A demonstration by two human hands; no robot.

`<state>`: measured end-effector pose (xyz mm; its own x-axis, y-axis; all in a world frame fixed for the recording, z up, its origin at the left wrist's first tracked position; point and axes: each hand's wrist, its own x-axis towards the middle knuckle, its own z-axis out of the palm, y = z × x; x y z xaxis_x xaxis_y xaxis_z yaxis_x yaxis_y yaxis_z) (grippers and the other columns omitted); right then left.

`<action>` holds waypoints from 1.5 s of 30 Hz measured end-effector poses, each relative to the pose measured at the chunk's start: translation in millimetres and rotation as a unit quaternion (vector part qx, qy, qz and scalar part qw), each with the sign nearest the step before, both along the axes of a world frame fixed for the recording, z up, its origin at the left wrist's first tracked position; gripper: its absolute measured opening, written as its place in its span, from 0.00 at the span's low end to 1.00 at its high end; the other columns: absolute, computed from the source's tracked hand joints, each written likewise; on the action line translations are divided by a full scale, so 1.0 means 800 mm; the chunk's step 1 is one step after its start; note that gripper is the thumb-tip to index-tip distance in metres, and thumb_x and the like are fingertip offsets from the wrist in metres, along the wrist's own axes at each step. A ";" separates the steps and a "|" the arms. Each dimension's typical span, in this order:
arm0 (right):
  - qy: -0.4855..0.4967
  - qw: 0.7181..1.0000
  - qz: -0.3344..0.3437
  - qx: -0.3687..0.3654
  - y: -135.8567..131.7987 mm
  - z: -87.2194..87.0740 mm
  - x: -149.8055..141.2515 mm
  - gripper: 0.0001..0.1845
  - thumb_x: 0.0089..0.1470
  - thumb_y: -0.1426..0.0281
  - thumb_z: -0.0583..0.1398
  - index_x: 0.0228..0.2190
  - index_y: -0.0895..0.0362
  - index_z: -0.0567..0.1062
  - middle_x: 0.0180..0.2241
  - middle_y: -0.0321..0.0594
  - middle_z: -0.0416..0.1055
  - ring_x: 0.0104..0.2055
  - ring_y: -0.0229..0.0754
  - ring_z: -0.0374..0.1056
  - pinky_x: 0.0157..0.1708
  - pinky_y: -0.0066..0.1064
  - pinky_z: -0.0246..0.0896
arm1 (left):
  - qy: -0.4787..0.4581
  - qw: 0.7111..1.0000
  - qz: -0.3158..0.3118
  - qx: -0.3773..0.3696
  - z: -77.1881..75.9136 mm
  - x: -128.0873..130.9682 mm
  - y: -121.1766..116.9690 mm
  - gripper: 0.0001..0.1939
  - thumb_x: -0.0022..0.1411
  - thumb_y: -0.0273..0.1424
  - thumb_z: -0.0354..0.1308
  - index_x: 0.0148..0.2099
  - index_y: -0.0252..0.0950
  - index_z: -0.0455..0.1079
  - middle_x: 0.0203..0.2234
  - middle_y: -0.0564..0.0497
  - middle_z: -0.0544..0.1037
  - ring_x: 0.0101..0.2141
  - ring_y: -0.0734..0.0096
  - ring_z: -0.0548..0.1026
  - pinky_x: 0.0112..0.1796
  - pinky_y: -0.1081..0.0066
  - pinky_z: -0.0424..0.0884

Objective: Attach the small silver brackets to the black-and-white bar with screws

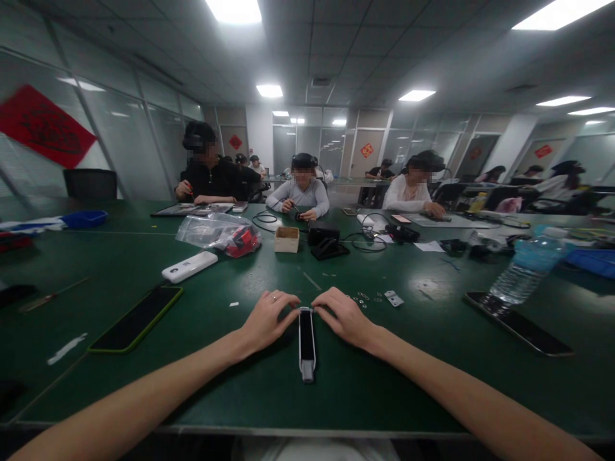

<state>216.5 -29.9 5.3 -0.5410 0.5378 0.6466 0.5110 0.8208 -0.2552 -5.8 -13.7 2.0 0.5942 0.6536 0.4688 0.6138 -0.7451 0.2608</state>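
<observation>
In front of me a narrow black strap (306, 339) with pale edges lies lengthwise on the green table, a grey end piece (307, 370) at its near end. My left hand (270, 318) is at the left of its far end, thumb and fingertips drawn together in a pinch. Across from it, my right hand (346, 315) pinches at the right of the same end. What lies between the fingertips is too small to make out. Several small metal rings (364, 297) are scattered just beyond my right hand, beside a small pale card (394, 298).
To the left lie a green-edged phone (139, 319) and a white device (189, 266). A phone (519, 323) and a water bottle (526, 266) are at the right. A small box (287, 239) and a plastic bag (211, 232) stand farther back. People sit across the table.
</observation>
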 end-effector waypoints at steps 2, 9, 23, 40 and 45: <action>0.000 1.000 0.021 -0.002 -0.003 -0.003 -0.004 0.09 0.62 0.70 0.51 0.37 0.57 0.70 0.33 0.42 0.70 0.37 0.41 0.65 0.38 0.35 0.64 | -0.003 0.999 -0.037 0.021 0.000 0.001 -0.004 0.09 0.66 0.34 0.49 0.45 0.37 0.67 0.37 0.49 0.75 0.38 0.66 0.71 0.40 0.67 0.61; 0.024 0.998 0.055 0.010 -0.006 -0.011 -0.015 0.10 0.62 0.70 0.50 0.35 0.57 0.70 0.33 0.43 0.70 0.37 0.41 0.64 0.38 0.34 0.63 | -0.022 0.994 -0.078 0.077 -0.002 0.004 -0.009 0.08 0.67 0.31 0.49 0.41 0.36 0.69 0.33 0.49 0.77 0.35 0.69 0.73 0.37 0.69 0.62; 0.023 1.000 0.006 0.007 -0.001 -0.015 -0.018 0.10 0.62 0.69 0.52 0.34 0.58 0.71 0.31 0.41 0.72 0.36 0.41 0.64 0.38 0.35 0.61 | -0.054 0.986 -0.059 0.143 -0.011 0.012 -0.007 0.06 0.63 0.29 0.53 0.35 0.35 0.69 0.25 0.52 0.76 0.27 0.71 0.73 0.32 0.71 0.65; -0.194 0.978 -0.080 -0.021 0.005 0.001 0.017 0.08 0.57 0.71 0.55 0.36 0.59 0.73 0.36 0.43 0.72 0.40 0.43 0.63 0.39 0.35 0.57 | 0.073 0.995 0.050 -0.037 -0.002 -0.004 0.015 0.04 0.61 0.27 0.52 0.35 0.35 0.67 0.28 0.50 0.75 0.30 0.69 0.72 0.33 0.72 0.66; -0.208 0.973 -0.096 -0.023 0.004 -0.001 0.014 0.09 0.58 0.69 0.55 0.38 0.59 0.73 0.38 0.44 0.72 0.41 0.43 0.62 0.39 0.34 0.57 | 0.065 0.994 0.066 -0.063 -0.002 -0.004 0.014 0.04 0.60 0.28 0.52 0.34 0.36 0.68 0.27 0.51 0.75 0.29 0.69 0.73 0.31 0.73 0.65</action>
<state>228.0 -26.6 4.3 -0.6379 0.6774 0.3664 0.7201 0.6933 -0.0278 -9.2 -2.6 0.4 0.5501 0.7785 0.3021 0.7387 -0.6224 0.2588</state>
